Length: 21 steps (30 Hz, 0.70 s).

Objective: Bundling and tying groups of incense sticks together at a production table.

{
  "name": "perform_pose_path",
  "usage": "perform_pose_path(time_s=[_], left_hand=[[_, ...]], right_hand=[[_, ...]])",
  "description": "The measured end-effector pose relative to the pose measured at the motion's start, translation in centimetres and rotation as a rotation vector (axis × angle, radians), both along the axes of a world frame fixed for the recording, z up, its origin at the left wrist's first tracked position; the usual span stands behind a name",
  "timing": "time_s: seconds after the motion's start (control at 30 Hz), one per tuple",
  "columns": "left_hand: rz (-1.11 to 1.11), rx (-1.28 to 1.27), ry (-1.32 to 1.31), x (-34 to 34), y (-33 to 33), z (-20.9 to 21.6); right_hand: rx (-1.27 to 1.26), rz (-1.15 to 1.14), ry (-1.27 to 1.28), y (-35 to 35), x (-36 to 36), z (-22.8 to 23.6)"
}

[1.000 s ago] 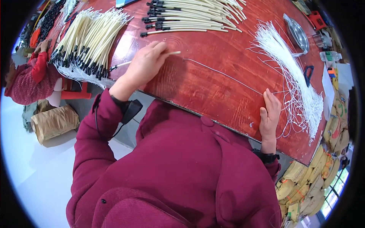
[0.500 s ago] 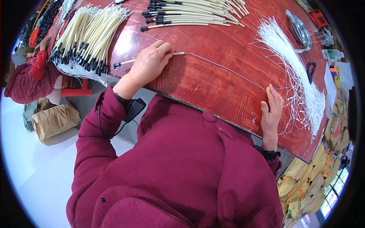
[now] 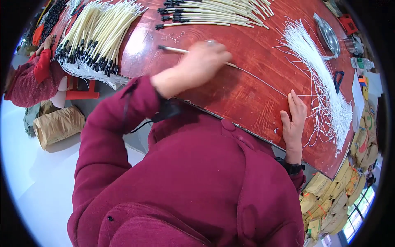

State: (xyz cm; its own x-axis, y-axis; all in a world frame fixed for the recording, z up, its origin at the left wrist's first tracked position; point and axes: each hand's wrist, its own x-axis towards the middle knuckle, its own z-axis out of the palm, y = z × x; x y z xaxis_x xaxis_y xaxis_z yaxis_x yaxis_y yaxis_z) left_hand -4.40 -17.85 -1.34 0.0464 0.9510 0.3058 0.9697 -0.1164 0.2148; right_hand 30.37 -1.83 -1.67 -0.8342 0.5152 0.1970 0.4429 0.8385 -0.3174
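Observation:
My left hand (image 3: pixel 201 61) is closed over a thin cream tube (image 3: pixel 177 50), slightly smeared by motion. The tube's black end piece sticks out to the left of the hand. From its other end a white cord (image 3: pixel 263 80) runs right across the red table to my right hand (image 3: pixel 294 119). That hand lies on the table near its front edge, fingers stretched out and thumb apart, with the fingertips on the cord. Just beyond it spreads a bundle of loose white cords (image 3: pixel 329 90).
A pile of cream tubes with black ends (image 3: pixel 98 35) lies at the left, and a row of similar tubes (image 3: pixel 214 14) at the back. A metal dish (image 3: pixel 327 35) and a clear bottle (image 3: pixel 362 63) are at the far right. A person in red (image 3: pixel 33 82) sits at the left.
My left hand has moved right with the tube, sliding closer to my right hand. The stretch of cord between them is shorter. My right hand has stayed in place.

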Motion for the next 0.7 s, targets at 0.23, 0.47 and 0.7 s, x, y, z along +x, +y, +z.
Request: perform_pose_path(time_s=[0.23,0.47,0.7], left_hand=[[-0.174,-0.021,0.030,10.1,5.8,-0.1],[0.188,0.134,-0.126,1.6,-0.5,2.2],[0.239,-0.139,-0.323,-0.6,-0.7,1.2]], right_hand=[[0.051,0.077,0.082,-2.9,-4.6,-0.4],[0.039,-0.054,0.177,-0.2,-4.3,1.5],[0.011,0.138,0.187,-2.6,-9.9,1.0]])
